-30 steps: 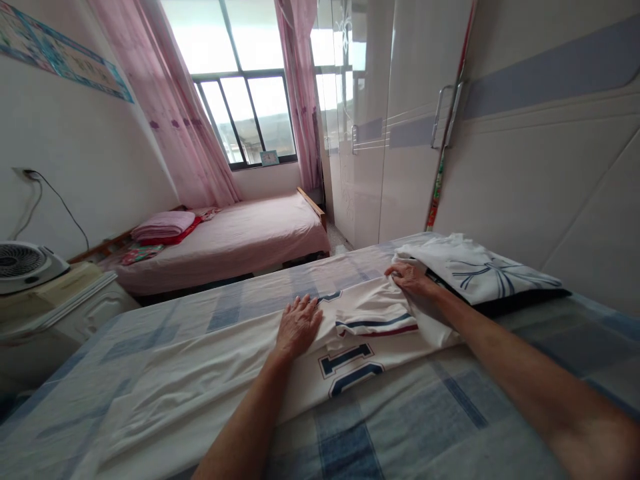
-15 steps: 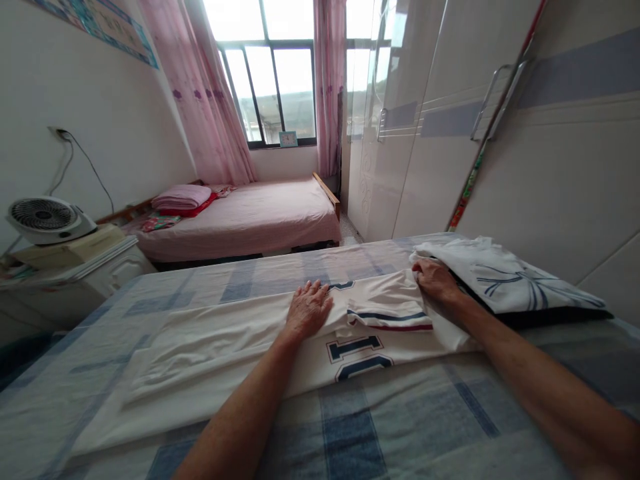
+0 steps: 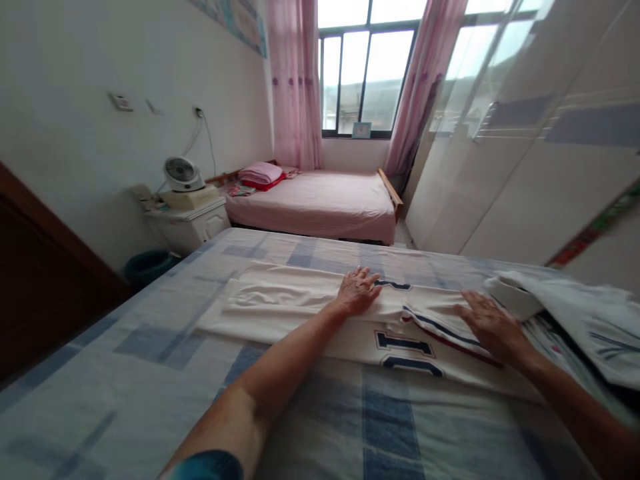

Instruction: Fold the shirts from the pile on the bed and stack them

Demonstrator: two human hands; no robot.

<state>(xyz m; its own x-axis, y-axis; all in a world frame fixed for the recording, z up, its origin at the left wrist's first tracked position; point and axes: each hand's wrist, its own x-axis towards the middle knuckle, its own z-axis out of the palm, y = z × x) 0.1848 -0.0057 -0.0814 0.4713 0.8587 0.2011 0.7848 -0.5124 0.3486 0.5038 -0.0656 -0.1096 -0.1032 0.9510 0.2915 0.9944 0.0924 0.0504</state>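
Note:
A white T-shirt with dark blue lettering lies lengthwise on the bed, one side folded over its middle. Its sleeve, edged with blue and dark red stripes, rests on top near the right end. My left hand presses flat on the folded layer, fingers spread. Over the sleeve and shoulder part lies my right hand, its fingers stretched out and the palm down. Close beyond the right hand is a stack of folded clothes, with a white printed piece on top.
A blue-and-white patterned sheet covers the bed under the shirt. Past it stand a pink-covered bed and a white cabinet carrying a small fan. A glossy wardrobe runs along the right.
The view has turned left. My right hand has let go of the shirt's upper edge by the clothes stack and now lies open over the sleeve. My left hand still rests on the shirt.

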